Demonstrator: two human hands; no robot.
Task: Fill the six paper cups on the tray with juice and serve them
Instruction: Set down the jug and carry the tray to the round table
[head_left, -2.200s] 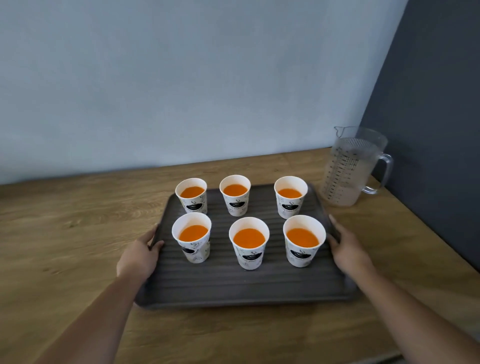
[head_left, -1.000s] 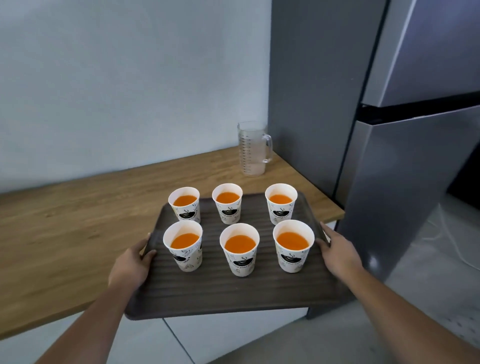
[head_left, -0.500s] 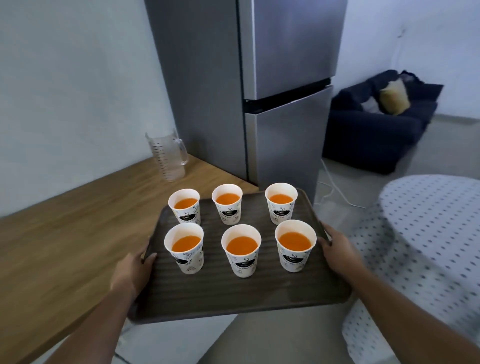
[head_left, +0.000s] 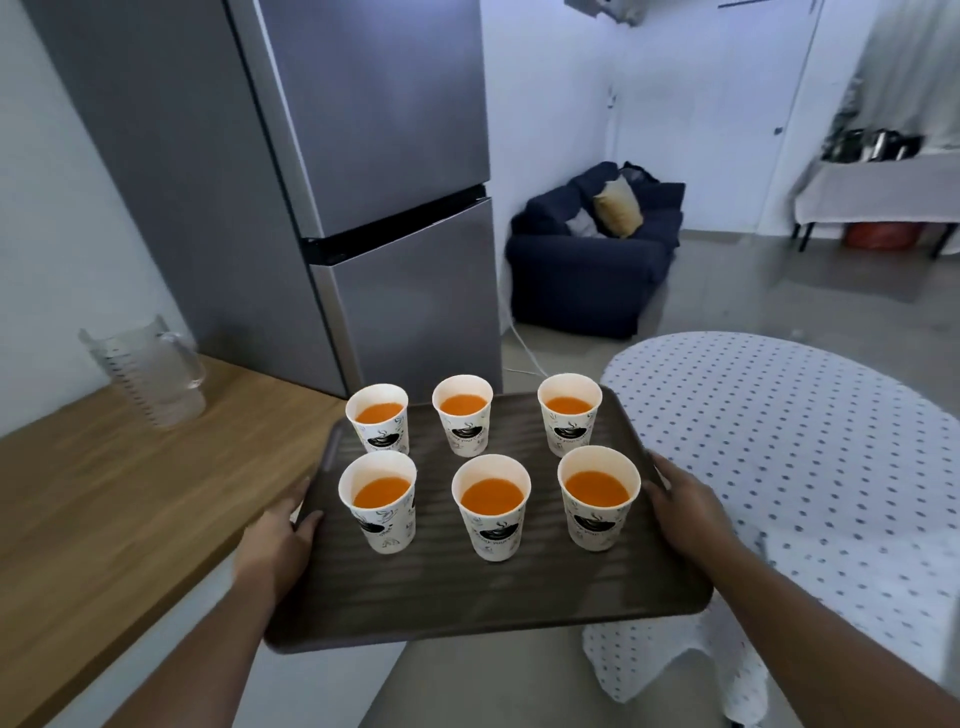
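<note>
A dark ribbed tray (head_left: 467, 603) is held in the air in front of me, level. On it stand several white paper cups (head_left: 490, 506) in two rows, each filled with orange juice. My left hand (head_left: 275, 540) grips the tray's left edge, thumb on top. My right hand (head_left: 685, 512) grips the right edge the same way. An empty clear measuring jug (head_left: 148, 371) stands on the wooden counter (head_left: 104, 509) at the left.
A grey fridge (head_left: 322, 182) stands past the counter's end. A round table with a dotted white cloth (head_left: 789, 441) lies right of the tray. A dark blue armchair (head_left: 592, 260) sits at the back; another covered table (head_left: 878, 192) is far right.
The tray was lifted off the counter and carried to the right with my view turning; the fridge, armchair and dotted table came into sight. Both hands kept their hold.
</note>
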